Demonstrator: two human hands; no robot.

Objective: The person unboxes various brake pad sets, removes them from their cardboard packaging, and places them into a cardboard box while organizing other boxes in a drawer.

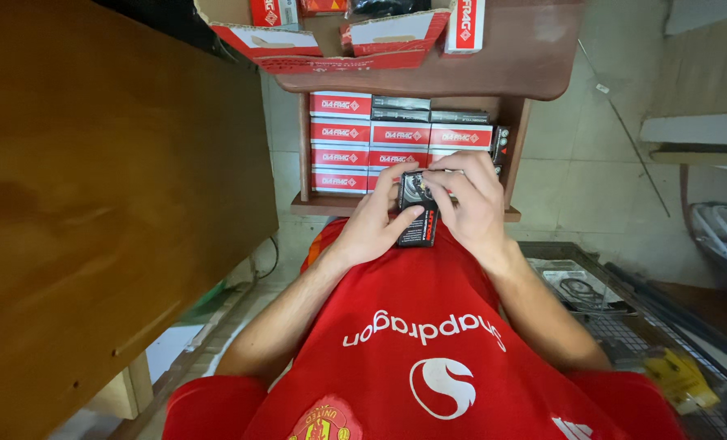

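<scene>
A small black box with a red stripe (418,222) rests above my lap, held between both hands. My left hand (376,224) grips its left side, thumb lying across the front. My right hand (469,200) covers its top right corner, fingers curled over the upper edge. Right behind the hands is a low wooden shelf (302,147) packed with stacked red and white boxes (341,130) and a few black ones (402,103).
On the brown table top (535,49) above the shelf stand an open red carton (331,41) and a red and white box (465,24). A large wooden panel (94,204) fills the left. A wire mesh rack (624,326) with papers sits at right.
</scene>
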